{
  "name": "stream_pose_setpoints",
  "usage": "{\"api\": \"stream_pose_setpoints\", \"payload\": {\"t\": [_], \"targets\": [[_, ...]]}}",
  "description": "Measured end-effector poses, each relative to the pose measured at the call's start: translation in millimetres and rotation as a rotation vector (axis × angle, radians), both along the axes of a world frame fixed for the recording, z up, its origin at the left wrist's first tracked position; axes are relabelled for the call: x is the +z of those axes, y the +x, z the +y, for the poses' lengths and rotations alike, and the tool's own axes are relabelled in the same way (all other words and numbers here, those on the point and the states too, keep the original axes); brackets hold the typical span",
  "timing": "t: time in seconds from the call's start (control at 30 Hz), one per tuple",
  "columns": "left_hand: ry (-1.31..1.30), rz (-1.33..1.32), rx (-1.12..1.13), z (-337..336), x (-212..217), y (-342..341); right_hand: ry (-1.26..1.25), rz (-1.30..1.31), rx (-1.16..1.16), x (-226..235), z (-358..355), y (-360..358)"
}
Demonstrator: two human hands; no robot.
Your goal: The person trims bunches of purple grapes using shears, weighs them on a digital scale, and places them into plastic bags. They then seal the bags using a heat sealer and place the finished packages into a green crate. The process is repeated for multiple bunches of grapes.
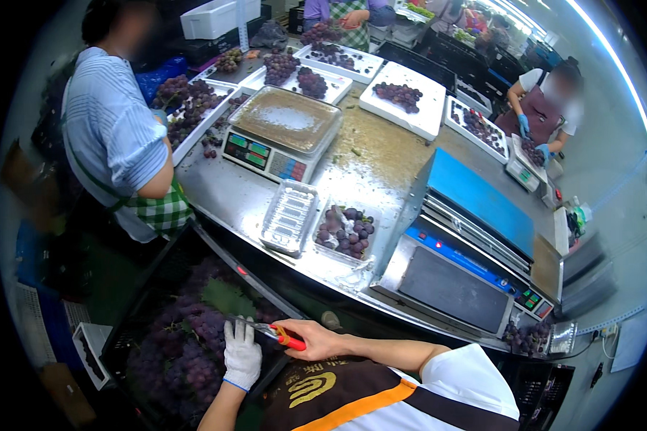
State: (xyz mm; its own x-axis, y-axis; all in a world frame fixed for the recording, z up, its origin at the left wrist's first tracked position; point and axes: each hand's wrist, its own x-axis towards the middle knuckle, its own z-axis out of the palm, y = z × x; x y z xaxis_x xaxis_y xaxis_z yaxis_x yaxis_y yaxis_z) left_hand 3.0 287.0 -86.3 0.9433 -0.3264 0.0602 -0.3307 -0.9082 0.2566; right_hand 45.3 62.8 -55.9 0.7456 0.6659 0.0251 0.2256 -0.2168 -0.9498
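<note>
My left hand (242, 357), in a white glove, is over a black crate (133, 309) heaped with purple grapes (172, 348). Its fingers stretch out beside the bunches, and no object shows in them. My right hand (318, 340) is bare and wrapped round red-handled snips (287, 337). The grey blades reach left, just above the fingertips of the glove. A green leaf (226, 297) lies on the grapes beyond my hands. On the metal table ahead, a clear plastic box (318, 248) holds loose grapes, with stacked clear boxes (289, 218) to its left.
A weighing scale (280, 129) stands on the table. At right is a wrapping machine (456, 276) with a blue lid (482, 205). White foam trays (402, 75) with grapes line the far side. One person (118, 136) stands at left, another (543, 115) at far right.
</note>
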Motion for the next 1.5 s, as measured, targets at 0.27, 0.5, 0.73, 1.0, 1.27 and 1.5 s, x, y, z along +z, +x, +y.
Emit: {"api": "stream_pose_setpoints", "payload": {"t": [0.27, 0.5, 0.73, 1.0, 1.27, 1.5], "targets": [[0.090, -0.030, -0.070, 17, 34, 1, 0.050, 0.037, -0.056, 3, 5, -2], [0.083, -0.035, -0.055, 19, 31, -2, 0.025, 0.053, -0.080, 15, 8, -4], [0.027, 0.099, 0.024, 7, 9, -3, 0.004, 0.075, -0.148, 11, 11, -10], [0.004, 0.145, 0.127, -5, 5, -4, 0.073, 0.071, -0.122, 7, 6, -9], [0.313, 0.181, -0.116, -25, 73, 24, 0.062, 0.046, -0.225, 20, -67, -10], [-0.139, -0.260, -0.221, -140, 93, 73, 0.107, 0.164, -0.500, 8, -169, -26]]}}
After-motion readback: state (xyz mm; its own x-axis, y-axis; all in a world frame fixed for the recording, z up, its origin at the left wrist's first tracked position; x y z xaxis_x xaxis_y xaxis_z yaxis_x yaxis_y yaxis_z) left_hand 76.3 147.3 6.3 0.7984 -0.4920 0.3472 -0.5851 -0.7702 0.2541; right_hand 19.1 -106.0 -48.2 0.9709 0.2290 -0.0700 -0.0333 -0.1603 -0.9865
